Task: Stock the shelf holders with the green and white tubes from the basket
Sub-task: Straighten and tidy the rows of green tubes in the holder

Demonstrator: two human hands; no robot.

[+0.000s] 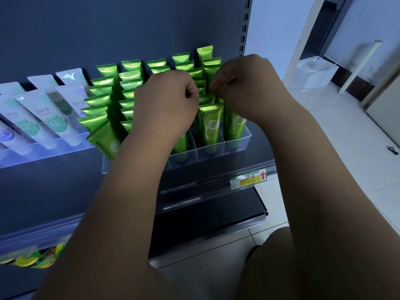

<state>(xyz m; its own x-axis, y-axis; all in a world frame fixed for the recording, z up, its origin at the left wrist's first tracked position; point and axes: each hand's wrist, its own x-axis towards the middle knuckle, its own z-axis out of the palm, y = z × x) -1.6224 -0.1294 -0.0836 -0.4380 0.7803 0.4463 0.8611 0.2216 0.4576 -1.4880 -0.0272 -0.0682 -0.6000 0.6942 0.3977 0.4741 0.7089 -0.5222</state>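
Both hands pinched shut over the clear holder (238, 139): left hand (166, 100) and right hand (242, 83) each nip the crimped top of a green tube (211, 120) row mid-holder; which tube exactly, can't tell. Green tubes fill the holder, white tubes (49, 118) in the tray left of it. Basket not in view. Looks like seating/straightening step. Next: press down, release, fetch more.

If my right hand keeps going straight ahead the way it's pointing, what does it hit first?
Most likely the green tubes in the back rows of the clear holder: the right hand points its fingertips into them. Depth is unclear, so it may already touch one.
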